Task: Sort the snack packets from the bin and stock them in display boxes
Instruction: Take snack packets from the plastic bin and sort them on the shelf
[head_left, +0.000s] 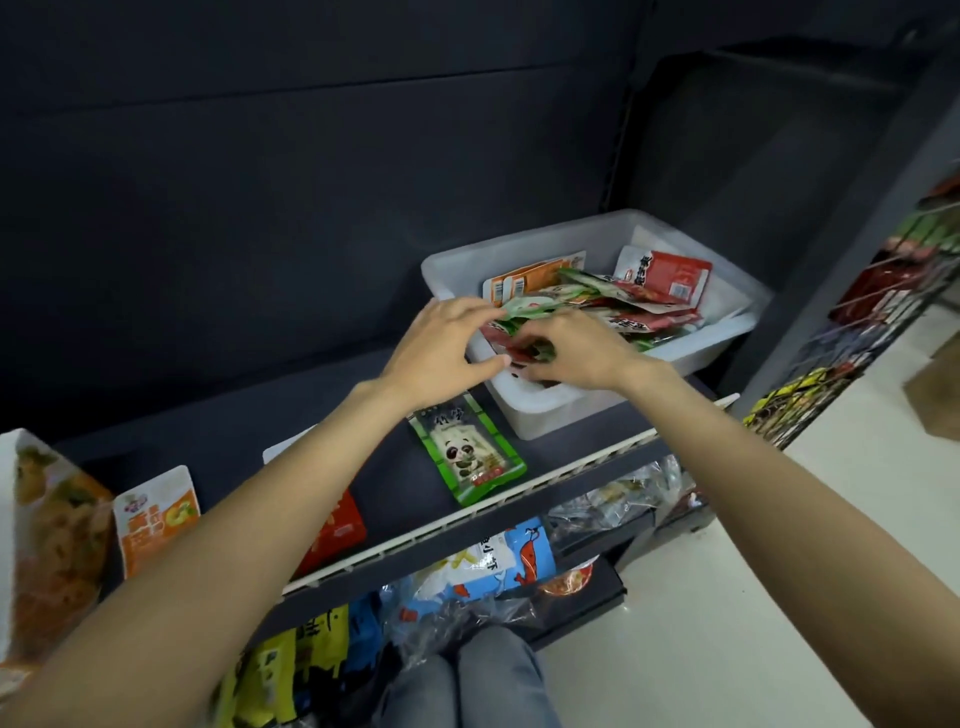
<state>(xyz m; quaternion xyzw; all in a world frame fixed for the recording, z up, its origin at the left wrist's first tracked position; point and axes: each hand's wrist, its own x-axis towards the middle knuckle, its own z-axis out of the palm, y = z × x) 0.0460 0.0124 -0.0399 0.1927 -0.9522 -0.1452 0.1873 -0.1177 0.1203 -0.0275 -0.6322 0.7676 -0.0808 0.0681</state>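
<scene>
Both bare forearms are stretched forward and converge over the near left corner of the bin (545, 415). The left hand (441, 358) is held palm down at the bin's left rim, fingers loosely spread and extended, thumb pointed toward the right hand. The right hand (576, 353) is placed inside the bin, fingers curled around a small red packet (519, 353).

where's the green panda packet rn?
Head view: the green panda packet lies flat on the dark shelf, just left of the white bin and below the left hand.
</scene>
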